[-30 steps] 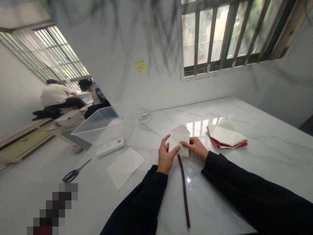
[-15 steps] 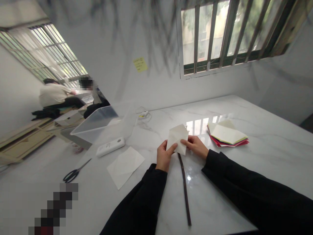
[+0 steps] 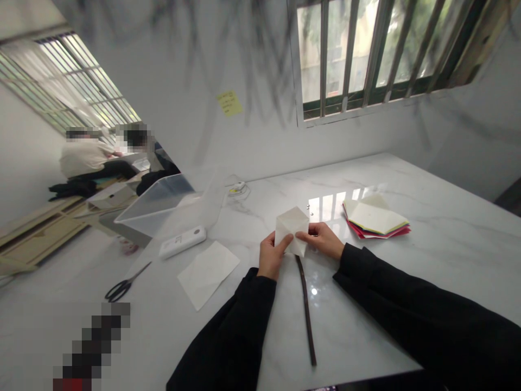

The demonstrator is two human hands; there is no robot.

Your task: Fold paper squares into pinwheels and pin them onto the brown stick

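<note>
At the middle of the marble table (image 3: 427,239), we find both hands raised just above the surface with a folded white paper (image 3: 290,224) held between them. The left hand (image 3: 271,259) grips the paper's lower left edge, thumb pressed on the near face and fingers closed behind it. The right hand (image 3: 323,240) pinches the lower right edge, thumb and forefinger together on the sheet. The paper stands tilted, its upper point away from us, its lower corner just over the far end of a dark stick (image 3: 305,309). That stick lies on the table with its long axis running toward us, between the two sleeves (neither hand touches it). Both hands are equally close to the paper.

To the right, well apart, sits a stack of coloured sheets (image 3: 376,220). To the left lie a loose white sheet (image 3: 208,273), a white remote (image 3: 182,241), scissors (image 3: 124,284) and a clear plastic bin (image 3: 157,203). Bare tabletop lies beyond the hands and near the right sleeve.
</note>
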